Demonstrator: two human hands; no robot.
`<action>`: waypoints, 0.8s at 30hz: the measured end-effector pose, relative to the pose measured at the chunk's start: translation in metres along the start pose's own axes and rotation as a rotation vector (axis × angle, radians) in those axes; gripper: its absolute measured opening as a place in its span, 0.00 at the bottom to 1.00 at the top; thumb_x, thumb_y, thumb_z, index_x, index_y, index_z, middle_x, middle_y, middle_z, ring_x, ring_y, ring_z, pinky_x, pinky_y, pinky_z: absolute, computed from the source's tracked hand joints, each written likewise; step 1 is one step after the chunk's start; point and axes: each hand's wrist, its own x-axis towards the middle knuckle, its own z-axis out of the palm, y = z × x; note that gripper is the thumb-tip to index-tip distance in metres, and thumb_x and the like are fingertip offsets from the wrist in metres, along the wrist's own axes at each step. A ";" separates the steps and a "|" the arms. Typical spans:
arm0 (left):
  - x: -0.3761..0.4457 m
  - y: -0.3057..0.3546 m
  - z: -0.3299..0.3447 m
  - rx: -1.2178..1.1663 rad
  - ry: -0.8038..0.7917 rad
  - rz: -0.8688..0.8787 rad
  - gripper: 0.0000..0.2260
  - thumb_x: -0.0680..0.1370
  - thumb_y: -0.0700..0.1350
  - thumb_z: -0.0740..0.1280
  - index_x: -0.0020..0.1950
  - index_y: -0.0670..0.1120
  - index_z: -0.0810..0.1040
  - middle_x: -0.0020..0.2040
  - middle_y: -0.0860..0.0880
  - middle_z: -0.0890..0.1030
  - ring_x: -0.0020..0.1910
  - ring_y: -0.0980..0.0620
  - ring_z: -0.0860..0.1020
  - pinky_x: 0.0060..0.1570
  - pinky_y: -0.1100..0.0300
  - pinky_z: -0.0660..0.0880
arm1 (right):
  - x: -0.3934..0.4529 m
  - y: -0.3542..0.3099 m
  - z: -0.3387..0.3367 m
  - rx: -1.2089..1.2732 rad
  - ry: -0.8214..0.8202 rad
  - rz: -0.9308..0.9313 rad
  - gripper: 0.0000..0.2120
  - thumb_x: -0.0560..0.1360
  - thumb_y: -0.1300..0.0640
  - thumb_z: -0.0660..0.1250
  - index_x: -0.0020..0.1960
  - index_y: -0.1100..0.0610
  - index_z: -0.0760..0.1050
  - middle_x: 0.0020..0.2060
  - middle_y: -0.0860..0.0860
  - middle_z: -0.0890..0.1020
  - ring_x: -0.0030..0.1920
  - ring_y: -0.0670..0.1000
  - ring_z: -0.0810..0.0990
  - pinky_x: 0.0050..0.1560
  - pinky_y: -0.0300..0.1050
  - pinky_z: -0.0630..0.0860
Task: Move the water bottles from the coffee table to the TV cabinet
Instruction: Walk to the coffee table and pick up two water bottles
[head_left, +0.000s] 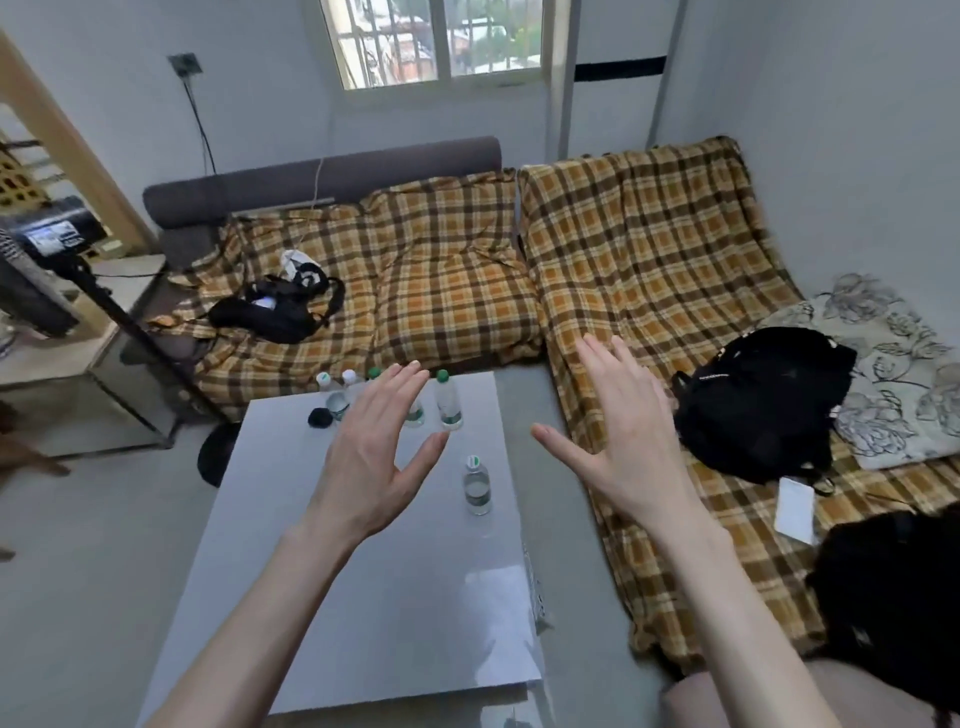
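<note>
— So where do the water bottles sit from the hands?
— Lone bottle (476, 486) stands upright on the tabletop (374, 597), between both hands, at about five o'clock from the left hand (371, 452), nine from the right hand (618, 447).
— And the rest?
— Far row (448, 400) at twelve, partly behind the left hand. Both hands are spread, holding nothing; left looks nearer.

2 bare forearms, no sleeves, no rings.

No text can be read
</note>
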 end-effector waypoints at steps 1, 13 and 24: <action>0.000 -0.007 -0.002 0.017 0.005 -0.020 0.28 0.83 0.59 0.62 0.80 0.46 0.68 0.81 0.51 0.68 0.83 0.52 0.61 0.81 0.53 0.59 | 0.006 -0.002 0.009 0.020 -0.009 -0.005 0.43 0.76 0.30 0.63 0.81 0.55 0.59 0.80 0.49 0.62 0.82 0.51 0.53 0.78 0.61 0.59; 0.022 -0.106 0.007 0.038 -0.011 -0.106 0.27 0.84 0.58 0.63 0.80 0.48 0.68 0.81 0.52 0.67 0.83 0.53 0.59 0.82 0.52 0.58 | 0.072 -0.041 0.114 0.041 -0.125 -0.023 0.42 0.77 0.32 0.65 0.82 0.53 0.57 0.81 0.47 0.61 0.82 0.51 0.52 0.78 0.59 0.59; 0.070 -0.192 0.072 -0.090 -0.074 -0.124 0.27 0.83 0.54 0.66 0.79 0.43 0.70 0.80 0.46 0.70 0.82 0.46 0.64 0.79 0.43 0.63 | 0.102 -0.034 0.202 -0.023 -0.240 0.071 0.40 0.79 0.35 0.64 0.82 0.55 0.57 0.81 0.49 0.61 0.82 0.52 0.56 0.78 0.58 0.61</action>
